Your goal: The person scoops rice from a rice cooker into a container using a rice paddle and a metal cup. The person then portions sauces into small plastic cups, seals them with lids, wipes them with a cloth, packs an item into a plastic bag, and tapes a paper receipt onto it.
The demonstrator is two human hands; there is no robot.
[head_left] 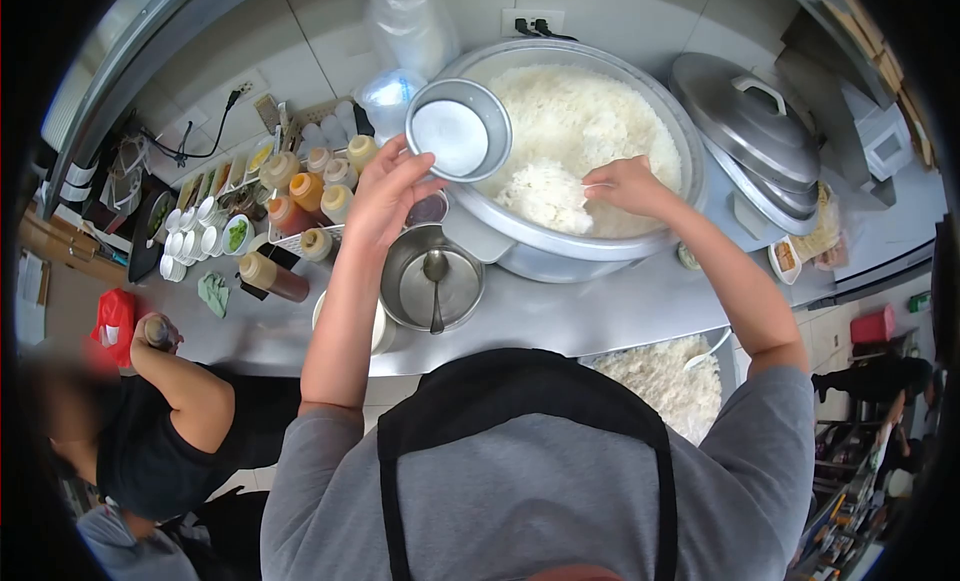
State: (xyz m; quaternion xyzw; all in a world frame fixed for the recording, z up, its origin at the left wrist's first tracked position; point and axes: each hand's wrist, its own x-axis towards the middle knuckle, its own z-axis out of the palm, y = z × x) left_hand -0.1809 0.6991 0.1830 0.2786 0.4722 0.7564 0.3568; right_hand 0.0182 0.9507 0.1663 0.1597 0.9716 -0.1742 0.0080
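My left hand (385,186) grips the rim of a round metal bowl (497,131), tilted toward me with no food visible in it. The bowl is over the left edge of a large metal pot (600,247) of cooked white rice (590,96). Inside the pot, my right hand (637,188) is closed around the thin handle of a spoon (598,185). A mound of rice (545,196) covers the spoon's head, so its shape is hidden. Below my left hand, a metal pot (392,281) contains a metal spoon (435,281).
Sauce bottles (308,193) and small white cups (190,231) stand at left. A dome lid (745,116) rests right of the rice pot. Below the counter edge is a rice container (665,381) with a white spoon. A co-worker (170,421) stands at left holding something.
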